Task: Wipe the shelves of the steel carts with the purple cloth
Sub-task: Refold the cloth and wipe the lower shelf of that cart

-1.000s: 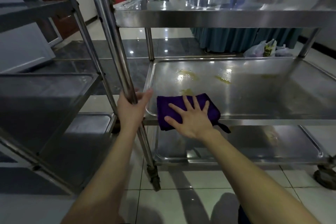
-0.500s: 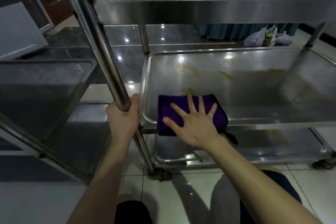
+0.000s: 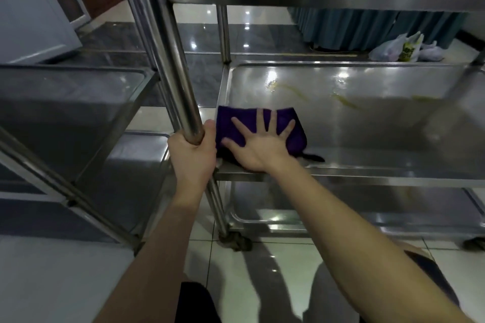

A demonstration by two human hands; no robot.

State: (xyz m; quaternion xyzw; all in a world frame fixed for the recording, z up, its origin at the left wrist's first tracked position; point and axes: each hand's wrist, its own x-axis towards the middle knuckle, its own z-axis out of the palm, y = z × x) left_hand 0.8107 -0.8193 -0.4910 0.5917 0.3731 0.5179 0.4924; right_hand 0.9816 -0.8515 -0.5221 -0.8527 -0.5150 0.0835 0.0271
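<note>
A person's right hand [image 3: 258,148] presses flat, fingers spread, on the purple cloth [image 3: 262,127] at the middle shelf [image 3: 367,134] corner, left hand [image 3: 193,158] closed around the cart post [image 3: 170,55]; yellow streaks [image 3: 346,102] beyond risk smearing.

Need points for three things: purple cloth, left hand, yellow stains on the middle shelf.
purple cloth [image 3: 236,123], head view, bare upper left part beside the fingers.
left hand [image 3: 193,156], head view, back of the hand, closed round the cart post.
yellow stains [image 3: 346,103], head view, middle streak on the shelf.
</note>
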